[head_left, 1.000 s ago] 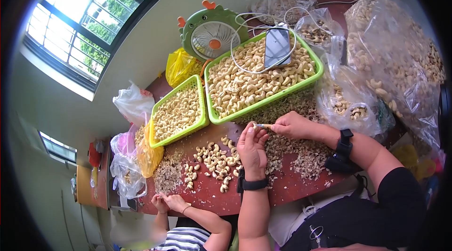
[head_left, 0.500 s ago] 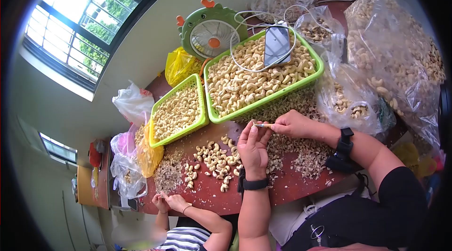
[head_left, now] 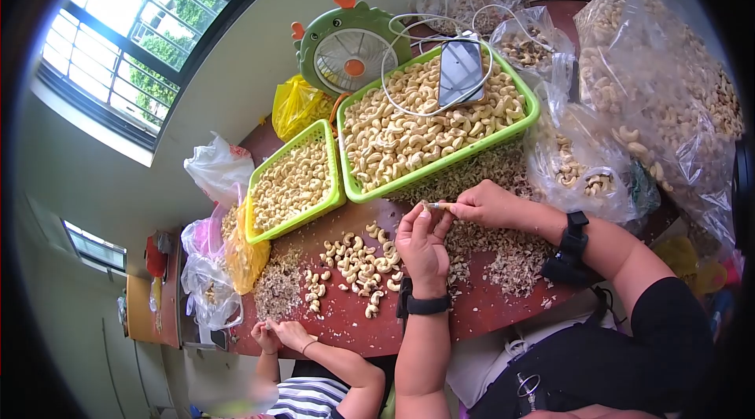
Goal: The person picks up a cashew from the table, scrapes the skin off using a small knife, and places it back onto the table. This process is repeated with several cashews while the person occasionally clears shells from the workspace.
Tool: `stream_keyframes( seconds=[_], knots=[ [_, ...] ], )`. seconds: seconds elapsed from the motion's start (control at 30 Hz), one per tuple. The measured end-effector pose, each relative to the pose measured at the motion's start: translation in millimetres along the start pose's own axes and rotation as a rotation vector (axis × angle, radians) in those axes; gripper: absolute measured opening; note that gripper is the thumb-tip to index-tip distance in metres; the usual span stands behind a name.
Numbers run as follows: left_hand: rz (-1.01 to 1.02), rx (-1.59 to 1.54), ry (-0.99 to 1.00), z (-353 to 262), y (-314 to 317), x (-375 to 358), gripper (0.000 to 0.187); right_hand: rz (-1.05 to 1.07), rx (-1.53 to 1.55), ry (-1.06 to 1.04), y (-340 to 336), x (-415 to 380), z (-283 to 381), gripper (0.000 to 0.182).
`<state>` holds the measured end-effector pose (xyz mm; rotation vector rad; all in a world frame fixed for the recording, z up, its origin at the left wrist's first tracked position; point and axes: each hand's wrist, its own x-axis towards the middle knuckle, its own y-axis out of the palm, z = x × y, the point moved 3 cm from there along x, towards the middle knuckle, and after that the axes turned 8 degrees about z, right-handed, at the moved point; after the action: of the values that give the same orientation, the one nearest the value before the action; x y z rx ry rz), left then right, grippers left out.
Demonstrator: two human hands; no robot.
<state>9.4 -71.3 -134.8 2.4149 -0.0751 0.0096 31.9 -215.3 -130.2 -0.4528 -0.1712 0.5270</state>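
Note:
My left hand (head_left: 425,252) is raised over the table, palm up, its thumb and fingers pinching a cashew nut (head_left: 425,204). From the right, my right hand (head_left: 489,204) grips a small knife (head_left: 443,206) with a light, wood-coloured handle. The knife's tip meets the nut at my left fingertips; the blade itself is too small to make out. A loose pile of peeled cashews (head_left: 360,263) lies on the red table left of my left hand. Below and behind my right hand spreads a heap of brown skin scraps (head_left: 513,260).
Behind my hands stands a large green basket (head_left: 448,177) of cashews with a phone (head_left: 461,73) and white cable on top. A smaller green basket (head_left: 297,224) is beside it. Bags of nuts (head_left: 657,81) crowd the right. A co-worker's hands (head_left: 279,336) are at lower left.
The view has shifted very slightly. My hands stay together at the nut, with the knife turned a little in my right hand.

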Motion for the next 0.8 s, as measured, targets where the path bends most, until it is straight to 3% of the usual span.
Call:
stream_keyframes(
  seconds=[0.8],
  knots=[
    [-0.088,0.046,0.010,3.1,-0.6,-1.4,0.011,0.056,0.026,0.058,2.3,-0.6,-1.5,0.035]
  ],
)
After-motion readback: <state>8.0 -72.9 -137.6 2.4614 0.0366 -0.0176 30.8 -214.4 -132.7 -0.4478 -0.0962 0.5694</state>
